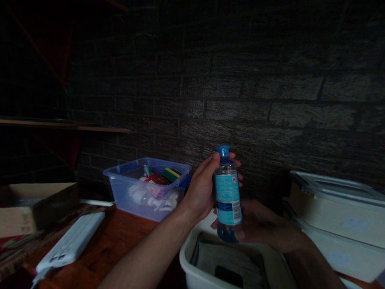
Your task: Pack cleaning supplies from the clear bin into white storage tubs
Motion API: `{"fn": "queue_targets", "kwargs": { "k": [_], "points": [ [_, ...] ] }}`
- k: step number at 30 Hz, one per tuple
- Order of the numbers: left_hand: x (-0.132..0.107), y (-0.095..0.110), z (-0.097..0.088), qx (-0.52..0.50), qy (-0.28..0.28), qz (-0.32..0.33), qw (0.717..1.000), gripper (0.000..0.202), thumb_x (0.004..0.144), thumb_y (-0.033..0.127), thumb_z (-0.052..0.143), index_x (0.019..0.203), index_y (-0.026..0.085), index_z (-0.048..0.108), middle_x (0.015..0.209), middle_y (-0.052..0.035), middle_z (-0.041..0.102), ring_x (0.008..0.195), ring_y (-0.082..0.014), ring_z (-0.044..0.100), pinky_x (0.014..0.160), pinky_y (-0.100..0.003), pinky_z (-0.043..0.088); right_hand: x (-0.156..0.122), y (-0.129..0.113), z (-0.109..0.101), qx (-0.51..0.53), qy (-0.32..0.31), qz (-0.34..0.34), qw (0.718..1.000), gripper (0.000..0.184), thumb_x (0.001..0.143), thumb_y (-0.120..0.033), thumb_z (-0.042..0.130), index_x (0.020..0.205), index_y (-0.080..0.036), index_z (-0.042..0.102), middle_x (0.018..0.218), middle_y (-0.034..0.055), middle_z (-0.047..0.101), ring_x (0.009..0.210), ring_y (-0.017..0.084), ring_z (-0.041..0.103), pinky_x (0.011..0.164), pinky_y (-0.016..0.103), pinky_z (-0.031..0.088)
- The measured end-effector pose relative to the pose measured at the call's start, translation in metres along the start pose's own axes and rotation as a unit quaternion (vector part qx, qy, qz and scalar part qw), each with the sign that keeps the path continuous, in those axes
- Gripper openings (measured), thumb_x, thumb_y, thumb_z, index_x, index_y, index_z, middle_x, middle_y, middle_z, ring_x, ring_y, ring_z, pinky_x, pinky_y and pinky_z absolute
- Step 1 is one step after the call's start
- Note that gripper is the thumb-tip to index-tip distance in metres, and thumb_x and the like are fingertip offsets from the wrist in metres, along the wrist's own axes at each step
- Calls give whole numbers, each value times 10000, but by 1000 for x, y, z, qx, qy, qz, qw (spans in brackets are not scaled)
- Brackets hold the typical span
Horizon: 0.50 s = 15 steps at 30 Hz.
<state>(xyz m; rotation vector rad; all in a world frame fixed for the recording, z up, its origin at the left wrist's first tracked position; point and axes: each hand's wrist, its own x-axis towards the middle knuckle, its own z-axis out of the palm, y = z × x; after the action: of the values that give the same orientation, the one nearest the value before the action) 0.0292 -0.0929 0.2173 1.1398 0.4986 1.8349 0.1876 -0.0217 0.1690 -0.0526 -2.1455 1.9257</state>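
I hold a small clear bottle (227,196) upright with both hands; it has a blue cap, a turquoise label and blue liquid at the bottom. My left hand (202,186) wraps its upper part from the left, fingers curled round near the cap. My right hand (261,225) cups the base from the right and below. The bottle hangs above a white plastic bin (192,265) that contains grey folded cloth and a dark item.
A clear blue-tinted tub (120,188) of small bottles and sponges stands at the back left. Stacked lidded containers (339,208) sit on the right. A white ribbed lid (70,243) and a cardboard box (36,204) lie on the wooden table at left. A dark brick wall is behind.
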Motion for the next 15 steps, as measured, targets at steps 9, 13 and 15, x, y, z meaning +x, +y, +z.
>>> {"fn": "queue_targets", "kwargs": {
  "k": [9,13,15],
  "points": [
    [5,-1,-5,30,21,30,999,341,918,422,658,1133,164,712,1026,-70,719,772,-170,700,674,-285,599,5,5,1,-51,38,-40,997,378,857,-345,802,1149,-138,681,997,36,650,877,145,564,796,262,451],
    [4,-1,-3,51,7,43,998,268,889,360,714,1067,161,691,944,-39,693,708,-142,683,645,-263,588,4,2,3,-78,41,-47,995,406,852,-347,805,1181,-154,666,1103,58,661,1012,194,583,922,336,468],
    [3,-1,-1,43,4,49,998,233,901,349,693,1033,158,680,920,-35,684,692,-136,673,637,-255,579,2,0,4,-60,30,-40,997,447,848,-342,807,1230,-169,653,1166,66,669,1084,213,596,973,364,463]
  ]
}}
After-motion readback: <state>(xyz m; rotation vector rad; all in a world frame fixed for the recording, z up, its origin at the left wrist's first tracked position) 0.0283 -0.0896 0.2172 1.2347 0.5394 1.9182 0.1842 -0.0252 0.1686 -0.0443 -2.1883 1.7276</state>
